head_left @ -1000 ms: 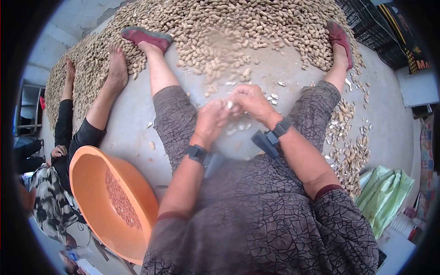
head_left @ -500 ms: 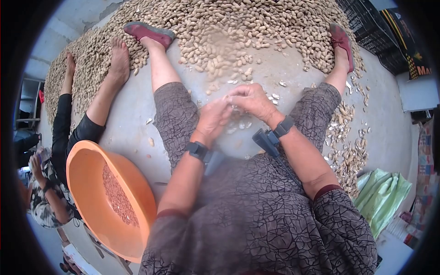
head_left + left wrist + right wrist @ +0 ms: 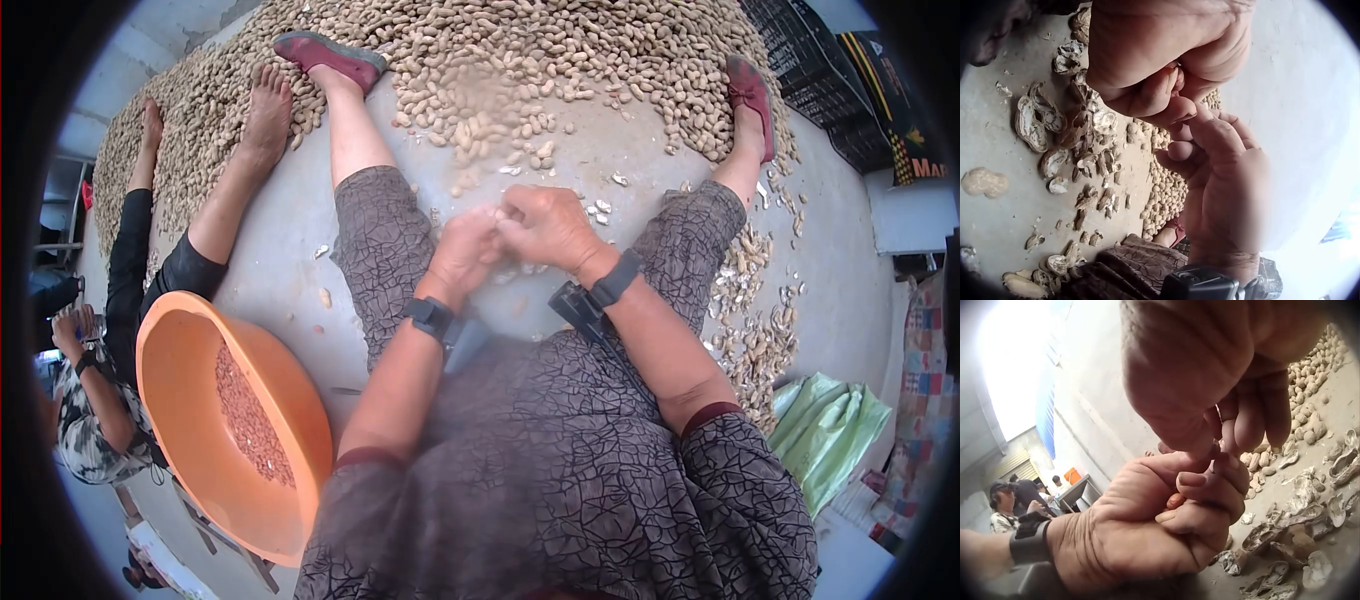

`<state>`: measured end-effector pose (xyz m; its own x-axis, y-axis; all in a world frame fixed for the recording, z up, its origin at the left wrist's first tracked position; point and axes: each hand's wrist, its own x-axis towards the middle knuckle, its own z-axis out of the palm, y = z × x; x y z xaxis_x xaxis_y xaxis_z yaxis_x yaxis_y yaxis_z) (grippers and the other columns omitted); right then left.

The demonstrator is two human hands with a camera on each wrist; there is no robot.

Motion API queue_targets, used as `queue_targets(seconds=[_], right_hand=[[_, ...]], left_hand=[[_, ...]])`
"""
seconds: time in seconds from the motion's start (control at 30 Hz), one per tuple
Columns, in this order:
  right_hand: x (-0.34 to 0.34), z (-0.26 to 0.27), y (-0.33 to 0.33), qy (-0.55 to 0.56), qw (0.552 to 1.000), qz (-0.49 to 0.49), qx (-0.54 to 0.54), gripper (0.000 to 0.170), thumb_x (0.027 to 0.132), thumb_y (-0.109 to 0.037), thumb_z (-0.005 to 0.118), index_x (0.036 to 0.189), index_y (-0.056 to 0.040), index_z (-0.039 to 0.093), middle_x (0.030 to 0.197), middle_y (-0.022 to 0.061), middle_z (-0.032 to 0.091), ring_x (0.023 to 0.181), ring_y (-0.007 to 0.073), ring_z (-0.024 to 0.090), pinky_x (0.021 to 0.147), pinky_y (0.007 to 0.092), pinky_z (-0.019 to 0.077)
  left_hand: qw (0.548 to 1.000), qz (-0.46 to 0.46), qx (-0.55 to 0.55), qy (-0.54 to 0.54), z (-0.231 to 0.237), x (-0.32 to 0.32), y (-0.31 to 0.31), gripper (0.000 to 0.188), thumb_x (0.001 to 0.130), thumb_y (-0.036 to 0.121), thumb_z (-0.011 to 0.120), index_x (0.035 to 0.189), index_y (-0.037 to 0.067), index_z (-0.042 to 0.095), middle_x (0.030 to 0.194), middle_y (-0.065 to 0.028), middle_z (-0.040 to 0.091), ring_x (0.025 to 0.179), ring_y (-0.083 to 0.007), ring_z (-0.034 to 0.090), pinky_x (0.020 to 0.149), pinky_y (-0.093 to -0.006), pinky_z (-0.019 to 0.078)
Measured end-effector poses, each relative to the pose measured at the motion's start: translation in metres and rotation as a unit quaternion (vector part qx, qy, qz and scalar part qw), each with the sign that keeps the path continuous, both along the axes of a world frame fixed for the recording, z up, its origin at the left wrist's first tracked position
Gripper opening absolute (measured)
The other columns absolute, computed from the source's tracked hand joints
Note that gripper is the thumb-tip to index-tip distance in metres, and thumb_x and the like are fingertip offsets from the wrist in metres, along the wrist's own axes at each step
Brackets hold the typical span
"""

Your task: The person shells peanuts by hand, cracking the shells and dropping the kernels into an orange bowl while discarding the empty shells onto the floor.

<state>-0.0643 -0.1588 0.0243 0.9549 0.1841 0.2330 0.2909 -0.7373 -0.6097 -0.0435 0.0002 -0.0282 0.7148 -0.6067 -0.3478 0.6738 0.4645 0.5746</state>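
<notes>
In the head view my left hand (image 3: 467, 250) and right hand (image 3: 550, 228) meet at the fingertips above the floor between the legs. The left hand (image 3: 1141, 519) curls its fingers round a reddish peanut kernel (image 3: 1175, 501), seen in the right wrist view. The curled right hand (image 3: 1204, 369) pinches at the left fingertips; the small peanut piece there is mostly hidden by fingers. In the left wrist view, a kernel (image 3: 1179, 78) shows within the left hand (image 3: 1166, 37), with the right hand (image 3: 1225, 181) touching its fingertips.
Unshelled peanuts (image 3: 560, 50) are heaped ahead. An orange basin (image 3: 180, 390) of kernels stands at the left, near another seated person. Empty shells (image 3: 755, 330) and a green sack (image 3: 830, 430) lie at the right; a black crate (image 3: 810, 80) stands beyond.
The hands stay together while their fingers shift; the right fingers are more curled, and the white bit seen between them earlier no longer shows. The person at the left has raised a hand.
</notes>
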Motion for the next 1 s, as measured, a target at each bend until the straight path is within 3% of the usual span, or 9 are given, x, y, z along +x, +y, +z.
queue_targets(seconds=[0.17, 0.27, 0.33, 0.37, 0.43, 0.57, 0.83, 0.97, 1.0], right_hand=[[0.000, 0.003, -0.006, 0.085, 0.990, -0.043, 0.103, 0.021, 0.072, -0.026, 0.064, 0.076, -0.0045, 0.063, 0.066, 0.0124, 0.062, 0.060, 0.0241, 0.062, 0.059, 0.0342, 0.0488], [0.009, 0.006, -0.023, 0.151, 0.988, -0.006, 0.033, 0.024, 0.071, -0.027, 0.066, 0.078, -0.0039, 0.064, 0.067, 0.0132, 0.063, 0.062, 0.0213, 0.062, 0.061, 0.0322, 0.0488], [0.013, 0.004, -0.034, 0.210, 0.976, 0.048, -0.027, 0.023, 0.072, -0.025, 0.065, 0.078, -0.0033, 0.065, 0.068, 0.0147, 0.063, 0.064, 0.0252, 0.063, 0.063, 0.0340, 0.0490], [0.018, 0.001, -0.039, 0.209, 0.976, 0.049, -0.031, 0.023, 0.072, -0.025, 0.065, 0.078, -0.0033, 0.065, 0.068, 0.0147, 0.063, 0.064, 0.0252, 0.063, 0.063, 0.0340, 0.0490], [0.034, -0.007, -0.047, 0.119, 0.987, -0.099, -0.033, 0.022, 0.074, -0.023, 0.063, 0.086, -0.0051, 0.066, 0.073, 0.0166, 0.064, 0.071, 0.0299, 0.063, 0.068, 0.0375, 0.0490], [0.060, -0.021, -0.052, 0.036, 0.986, -0.121, -0.109, 0.024, 0.076, -0.029, 0.060, 0.082, -0.0071, 0.065, 0.074, 0.0183, 0.063, 0.075, 0.0348, 0.062, 0.069, 0.0441, 0.0479], [0.072, -0.061, -0.048, 0.109, 0.968, -0.126, -0.188, 0.019, 0.072, -0.011, 0.057, 0.089, -0.0089, 0.066, 0.089, 0.0164, 0.060, 0.091, 0.0339, 0.058, 0.080, 0.0414, 0.0468], [0.072, -0.075, -0.054, 0.063, 0.966, -0.146, -0.205, 0.020, 0.070, -0.012, 0.059, 0.089, -0.0097, 0.067, 0.086, 0.0174, 0.062, 0.083, 0.0360, 0.060, 0.076, 0.0419, 0.0484], [0.069, -0.073, -0.054, 0.066, 0.973, -0.165, -0.144, 0.016, 0.073, -0.015, 0.061, 0.086, -0.0088, 0.067, 0.082, 0.0181, 0.062, 0.076, 0.0346, 0.061, 0.069, 0.0409, 0.0494]], left_hand=[[1.000, -0.003, 0.017, 0.014, 0.006, 0.000, 0.000, 0.015, 0.090, 0.013, 0.050, 0.093, 0.000, 0.058, 0.078, -0.0028, 0.057, 0.059, -0.0069, 0.049, 0.044, -0.0171, 0.0344], [0.989, 0.066, 0.131, 0.032, 0.006, 0.000, -0.003, 0.018, 0.094, 0.014, 0.048, 0.095, -0.002, 0.055, 0.071, -0.0029, 0.054, 0.053, -0.0052, 0.042, 0.038, -0.0164, 0.0286], [0.988, 0.069, 0.133, 0.039, 0.006, 0.000, -0.001, 0.019, 0.094, 0.015, 0.048, 0.095, -0.002, 0.056, 0.070, -0.0025, 0.054, 0.053, -0.0054, 0.043, 0.038, -0.0165, 0.0281], [0.986, 0.071, 0.140, 0.050, 0.005, 0.000, 0.000, 0.020, 0.094, 0.016, 0.048, 0.094, -0.002, 0.056, 0.070, -0.0022, 0.054, 0.052, -0.0055, 0.043, 0.038, -0.0166, 0.0275], [0.985, 0.076, 0.146, 0.055, 0.003, 0.001, -0.001, 0.019, 0.094, 0.015, 0.048, 0.094, -0.002, 0.056, 0.069, -0.0019, 0.054, 0.052, -0.0055, 0.043, 0.038, -0.0166, 0.0277], [0.975, 0.101, 0.188, 0.069, 0.003, 0.001, -0.007, 0.019, 0.094, 0.014, 0.047, 0.094, -0.002, 0.057, 0.068, -0.0015, 0.054, 0.052, -0.0053, 0.044, 0.040, -0.0166, 0.0287], [0.973, 0.091, 0.199, 0.073, 0.002, 0.004, -0.003, 0.020, 0.094, 0.014, 0.046, 0.094, -0.001, 0.059, 0.069, -0.0004, 0.054, 0.052, -0.0052, 0.044, 0.041, -0.0166, 0.0300], [0.968, 0.099, 0.211, 0.088, 0.007, 0.003, -0.008, 0.020, 0.094, 0.014, 0.046, 0.096, -0.002, 0.058, 0.070, -0.0002, 0.054, 0.053, -0.0052, 0.044, 0.042, -0.0167, 0.0301], [0.968, 0.098, 0.213, 0.090, 0.004, 0.002, -0.007, 0.020, 0.094, 0.014, 0.046, 0.096, -0.002, 0.058, 0.070, -0.0002, 0.054, 0.053, -0.0052, 0.044, 0.042, -0.0167, 0.0301]])
